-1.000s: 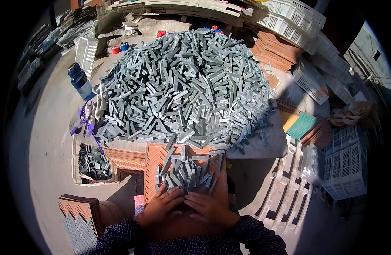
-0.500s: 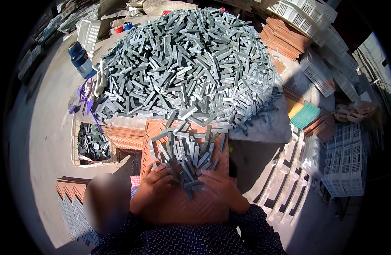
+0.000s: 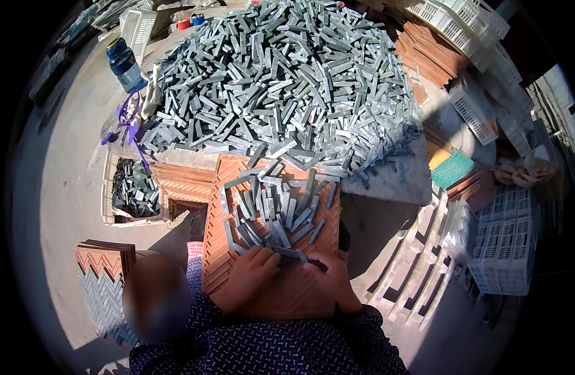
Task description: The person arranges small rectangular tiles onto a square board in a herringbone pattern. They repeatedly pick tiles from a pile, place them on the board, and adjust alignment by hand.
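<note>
Both hands, left hand (image 3: 248, 275) and right hand (image 3: 328, 278), pinch grey stone strips (image 3: 272, 215) on the orange ridged plastic tray (image 3: 221, 250); best seat each strip flat in its groove.

A blue plastic jar (image 3: 126, 64) with a dark lid stands at ten o'clock, just beside the heap of grey strips; white slotted plastic crates (image 3: 501, 250) stack at four o'clock; more white crates (image 3: 462, 22) lie at one o'clock; no labels, signs or screens show.
</note>
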Action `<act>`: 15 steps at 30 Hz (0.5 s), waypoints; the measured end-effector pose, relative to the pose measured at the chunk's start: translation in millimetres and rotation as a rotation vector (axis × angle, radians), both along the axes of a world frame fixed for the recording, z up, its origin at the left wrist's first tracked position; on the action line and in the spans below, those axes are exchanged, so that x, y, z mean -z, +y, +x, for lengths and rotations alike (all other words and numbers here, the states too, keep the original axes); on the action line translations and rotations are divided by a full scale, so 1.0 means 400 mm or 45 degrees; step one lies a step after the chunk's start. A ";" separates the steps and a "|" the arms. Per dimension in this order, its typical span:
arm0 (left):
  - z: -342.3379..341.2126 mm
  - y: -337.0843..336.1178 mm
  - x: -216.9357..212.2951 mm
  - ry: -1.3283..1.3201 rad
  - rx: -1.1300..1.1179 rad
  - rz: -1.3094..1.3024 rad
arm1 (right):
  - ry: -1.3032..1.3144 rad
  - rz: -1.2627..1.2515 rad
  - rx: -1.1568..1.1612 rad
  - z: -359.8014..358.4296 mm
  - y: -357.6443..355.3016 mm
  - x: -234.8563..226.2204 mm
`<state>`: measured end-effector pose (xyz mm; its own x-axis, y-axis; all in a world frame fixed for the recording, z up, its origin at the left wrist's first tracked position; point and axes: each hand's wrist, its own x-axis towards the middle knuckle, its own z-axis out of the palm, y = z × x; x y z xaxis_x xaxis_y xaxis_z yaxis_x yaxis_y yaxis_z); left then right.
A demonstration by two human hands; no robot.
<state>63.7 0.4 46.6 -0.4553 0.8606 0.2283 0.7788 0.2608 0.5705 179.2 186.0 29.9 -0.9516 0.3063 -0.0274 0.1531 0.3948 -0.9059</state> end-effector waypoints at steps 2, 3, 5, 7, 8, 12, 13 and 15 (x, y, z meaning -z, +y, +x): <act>-0.001 -0.007 0.014 0.003 -0.035 -0.020 | -0.197 -0.372 0.090 0.016 0.021 -0.003; -0.002 -0.008 0.018 0.000 -0.037 -0.028 | -0.285 -0.542 0.126 0.027 0.035 -0.005; -0.003 -0.017 0.008 -0.054 -0.026 -0.029 | -0.363 -0.722 0.194 0.047 0.051 -0.003; -0.010 -0.026 -0.025 -0.177 0.003 -0.071 | -0.350 -0.743 0.273 0.075 0.057 0.013; -0.007 -0.035 -0.034 -0.236 -0.040 -0.069 | -0.293 -0.563 0.307 0.085 0.053 0.010; 0.002 -0.117 0.013 -0.268 -0.230 -0.017 | -0.182 -0.008 0.246 0.105 0.037 -0.001; 0.005 -0.142 0.034 -0.235 -0.273 0.015 | -0.191 0.099 0.193 0.112 0.040 -0.002; 0.013 -0.186 0.032 -0.288 -0.455 -0.025 | -0.175 0.044 0.177 0.118 0.040 -0.005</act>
<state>69.1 -73.8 33.9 -0.7628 0.6425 0.0733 0.4930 0.5045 0.7088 226.4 202.0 31.9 -0.8880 0.4377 -0.1414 0.3299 0.3919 -0.8588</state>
